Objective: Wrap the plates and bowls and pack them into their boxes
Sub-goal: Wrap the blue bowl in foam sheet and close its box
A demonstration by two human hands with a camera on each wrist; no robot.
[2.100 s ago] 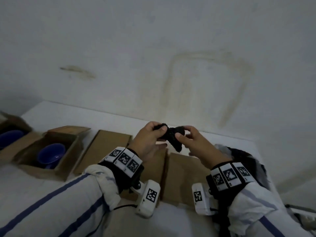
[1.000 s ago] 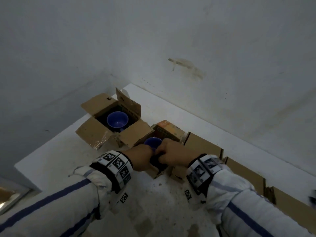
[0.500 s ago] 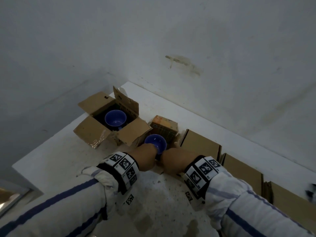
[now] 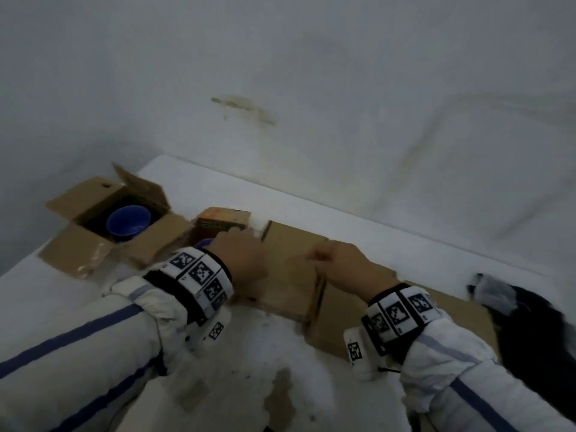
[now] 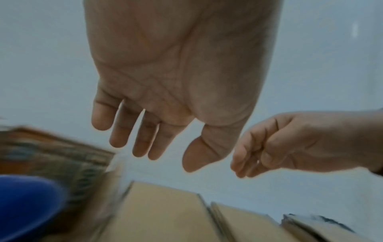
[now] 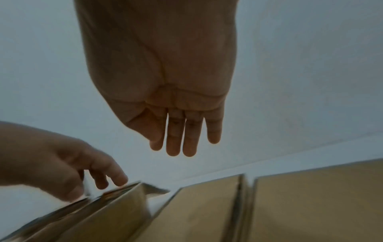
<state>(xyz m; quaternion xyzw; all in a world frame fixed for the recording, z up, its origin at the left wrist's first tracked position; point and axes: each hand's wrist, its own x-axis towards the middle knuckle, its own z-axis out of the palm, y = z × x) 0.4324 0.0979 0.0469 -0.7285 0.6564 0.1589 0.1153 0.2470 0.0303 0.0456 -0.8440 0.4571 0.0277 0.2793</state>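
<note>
At centre left of the head view, a blue bowl (image 4: 204, 243) sits in a small open box (image 4: 218, 226) with a printed orange flap, mostly hidden behind my left hand (image 4: 241, 260); in the left wrist view the same bowl (image 5: 27, 203) fills the lower left corner, blurred. My left hand hangs just above that box, its fingers (image 5: 119, 131) straight and slightly spread, thumb out to the side, holding nothing. From the right wrist view the tips of my left hand (image 6: 68, 167) come down close to the raised flap (image 6: 124, 190); whether they touch it I cannot tell.

Further toward the upper left of the head view, a second blue bowl (image 4: 128, 222) rests in a larger open cardboard box (image 4: 78, 254) with its flaps folded outward.

My right hand (image 4: 339, 263) hovers right of centre over flat cardboard pieces (image 4: 293, 263) lying side by side on the white surface (image 4: 271, 369). Its fingers (image 6: 176, 139) point forward, straight and close together, with nothing in them.

At the right edge of the head view lies a heap of dark and pale wrapping material (image 4: 511, 304), beside the last cardboard piece. Both my wrists wear bands with black-and-white square markers (image 4: 199, 272), over white sleeves (image 4: 93, 353) with blue stripes.
</note>
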